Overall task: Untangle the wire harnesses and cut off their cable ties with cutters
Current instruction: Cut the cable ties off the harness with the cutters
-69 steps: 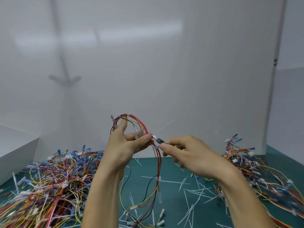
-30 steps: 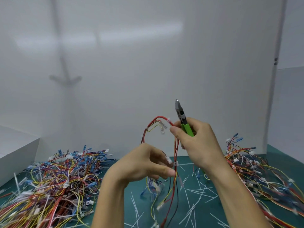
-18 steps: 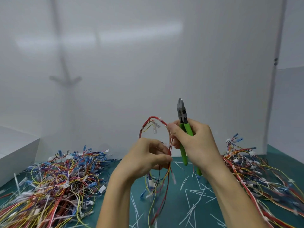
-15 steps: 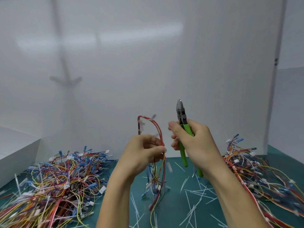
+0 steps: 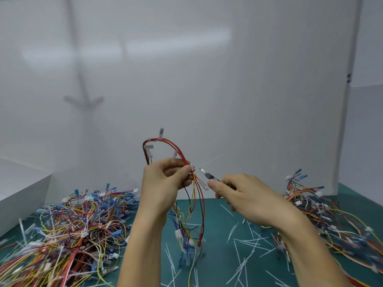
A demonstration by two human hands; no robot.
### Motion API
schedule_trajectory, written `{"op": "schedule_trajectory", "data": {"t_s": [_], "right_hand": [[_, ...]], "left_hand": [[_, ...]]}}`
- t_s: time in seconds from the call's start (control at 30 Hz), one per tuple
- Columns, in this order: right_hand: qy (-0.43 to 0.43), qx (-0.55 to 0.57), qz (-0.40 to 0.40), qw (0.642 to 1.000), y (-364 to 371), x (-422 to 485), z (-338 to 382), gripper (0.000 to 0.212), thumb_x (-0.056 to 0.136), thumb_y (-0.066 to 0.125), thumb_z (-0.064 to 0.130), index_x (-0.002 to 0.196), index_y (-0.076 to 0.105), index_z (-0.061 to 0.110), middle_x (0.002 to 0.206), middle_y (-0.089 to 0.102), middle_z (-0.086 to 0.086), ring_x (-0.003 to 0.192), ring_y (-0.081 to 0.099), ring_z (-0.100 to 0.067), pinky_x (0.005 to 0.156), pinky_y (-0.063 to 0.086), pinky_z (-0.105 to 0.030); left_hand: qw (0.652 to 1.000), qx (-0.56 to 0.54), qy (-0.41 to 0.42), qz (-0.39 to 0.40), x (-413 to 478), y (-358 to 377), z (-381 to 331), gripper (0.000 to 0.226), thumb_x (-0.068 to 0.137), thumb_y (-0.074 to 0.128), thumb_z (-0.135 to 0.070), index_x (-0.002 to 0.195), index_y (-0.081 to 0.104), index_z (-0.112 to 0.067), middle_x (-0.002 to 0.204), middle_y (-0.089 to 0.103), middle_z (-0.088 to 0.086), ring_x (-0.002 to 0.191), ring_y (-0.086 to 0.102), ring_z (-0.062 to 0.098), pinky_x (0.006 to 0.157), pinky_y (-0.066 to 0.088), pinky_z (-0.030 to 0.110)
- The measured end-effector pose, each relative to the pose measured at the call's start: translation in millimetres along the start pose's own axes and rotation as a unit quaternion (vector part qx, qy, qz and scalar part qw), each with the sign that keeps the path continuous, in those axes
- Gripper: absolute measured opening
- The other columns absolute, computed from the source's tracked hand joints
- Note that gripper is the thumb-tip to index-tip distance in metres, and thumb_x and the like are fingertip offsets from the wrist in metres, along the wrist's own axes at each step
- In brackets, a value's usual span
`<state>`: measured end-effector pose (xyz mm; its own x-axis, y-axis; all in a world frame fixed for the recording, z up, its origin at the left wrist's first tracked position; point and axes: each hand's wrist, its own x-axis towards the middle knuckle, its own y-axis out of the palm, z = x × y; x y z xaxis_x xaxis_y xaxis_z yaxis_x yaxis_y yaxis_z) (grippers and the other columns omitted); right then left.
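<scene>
A wire harness (image 5: 175, 147) of red, yellow and black wires with clear connectors arches above my left hand (image 5: 165, 183), which pinches it between thumb and fingers; its loose ends hang down to the green mat. My right hand (image 5: 244, 195) grips the cutters (image 5: 208, 176), whose metal jaws point left toward the wires just right of my left thumb. A small gap separates the jaw tips from the harness. The cutters' handles are hidden inside my right hand.
A large tangle of harnesses (image 5: 68, 230) lies on the left of the green mat (image 5: 215, 206), and another pile (image 5: 323, 216) lies on the right. Several cut white tie pieces (image 5: 244, 241) litter the mat. A white box (image 5: 22, 191) stands far left; white panels enclose the back.
My right hand has swung the cutters from pointing upward down to pointing left at the harness. My left hand has kept hold of the harness and shifted slightly left.
</scene>
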<state>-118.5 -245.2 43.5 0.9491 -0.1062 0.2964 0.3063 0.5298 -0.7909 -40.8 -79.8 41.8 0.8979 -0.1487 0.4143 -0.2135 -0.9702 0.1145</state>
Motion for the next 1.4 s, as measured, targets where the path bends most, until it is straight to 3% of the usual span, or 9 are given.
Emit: {"op": "schedule_trajectory", "data": {"t_s": [0.13,0.27,0.43,0.77,0.93,1.07,1.17,1.3,1.4], "right_hand": [[-0.008,0.011,-0.008,1.0,2.8,1.1,3.5,0.072,0.088,0.034,0.072,0.093,0.065,0.008,0.086,0.068,-0.015,0.08,0.064,-0.032,0.073,0.052,-0.044],[-0.012,0.018,-0.009,1.0,3.0,1.3,3.7,0.063,0.089,0.036,0.071,0.082,0.066,0.016,0.066,0.059,0.002,0.074,0.065,-0.027,0.066,0.05,-0.039],[-0.014,0.029,-0.017,0.999,3.3,2.4,2.3,0.055,0.091,0.041,0.068,0.072,0.065,0.022,0.051,0.053,0.009,0.051,0.049,-0.012,0.057,0.041,-0.032],[0.023,0.173,0.049,0.984,5.4,0.5,-0.7,0.057,0.097,0.047,0.056,0.071,0.067,0.01,0.051,0.053,0.001,0.041,0.053,-0.018,0.046,0.048,-0.029],[0.026,0.217,-0.067,0.974,3.3,5.2,1.9,0.054,0.093,0.048,0.059,0.075,0.069,0.012,0.053,0.061,0.0,0.045,0.06,-0.015,0.051,0.052,-0.029],[-0.005,0.195,-0.15,0.969,2.8,6.3,4.2,0.049,0.076,0.064,0.066,0.077,0.07,0.017,0.061,0.067,-0.001,0.058,0.065,-0.022,0.065,0.056,-0.042],[0.002,0.173,-0.168,0.97,10.7,8.6,6.4,0.029,0.077,0.073,0.05,0.077,0.07,0.02,0.066,0.069,-0.001,0.066,0.066,-0.025,0.064,0.056,-0.04],[0.046,0.135,-0.219,0.965,17.8,14.2,0.3,0.014,0.085,0.069,0.025,0.072,0.068,0.02,0.064,0.07,0.005,0.062,0.065,-0.019,0.067,0.057,-0.037],[0.084,0.179,-0.251,0.948,13.6,15.5,-8.5,0.02,0.087,0.071,0.027,0.069,0.066,0.018,0.061,0.07,0.004,0.056,0.065,-0.017,0.069,0.06,-0.044]], "left_hand": [[1.0,-0.003,0.0,0.014,-0.6,0.2,-0.4,0.006,0.087,0.07,-0.002,0.091,0.071,-0.005,0.079,0.076,0.011,0.067,0.072,0.016,0.063,0.057,0.021],[1.0,-0.012,-0.004,0.021,-0.6,0.4,-0.9,0.006,0.086,0.071,-0.001,0.089,0.071,-0.006,0.079,0.076,0.013,0.068,0.072,0.017,0.062,0.057,0.02],[1.0,-0.004,-0.004,0.027,0.1,-0.6,0.0,0.006,0.086,0.071,-0.002,0.092,0.071,-0.004,0.081,0.076,0.013,0.069,0.073,0.019,0.063,0.057,0.02],[0.999,0.025,0.014,0.029,0.9,4.6,2.4,0.007,0.085,0.071,0.001,0.09,0.071,-0.003,0.078,0.074,0.015,0.063,0.069,0.014,0.062,0.057,0.021],[0.995,0.08,0.009,0.05,1.1,0.5,4.0,0.007,0.084,0.073,-0.001,0.09,0.072,-0.004,0.078,0.075,0.013,0.069,0.072,0.017,0.064,0.058,0.023],[0.964,0.193,-0.015,0.182,-0.2,0.0,4.6,0.005,0.085,0.073,-0.003,0.088,0.072,-0.006,0.08,0.076,0.012,0.072,0.072,0.022,0.069,0.06,0.027],[0.921,0.27,-0.016,0.282,-2.9,8.4,6.8,0.006,0.083,0.074,-0.004,0.088,0.073,-0.007,0.077,0.076,0.008,0.064,0.068,0.013,0.065,0.056,0.025],[0.898,0.326,-0.019,0.296,-1.7,8.4,10.5,0.022,0.078,0.082,-0.012,0.098,0.074,-0.009,0.09,0.077,0.004,0.084,0.072,0.012,0.082,0.057,0.026],[0.915,0.302,-0.083,0.256,1.8,-13.3,15.1,0.029,0.076,0.082,-0.005,0.101,0.067,-0.007,0.094,0.069,0.008,0.076,0.067,0.014,0.071,0.058,0.022]]}}
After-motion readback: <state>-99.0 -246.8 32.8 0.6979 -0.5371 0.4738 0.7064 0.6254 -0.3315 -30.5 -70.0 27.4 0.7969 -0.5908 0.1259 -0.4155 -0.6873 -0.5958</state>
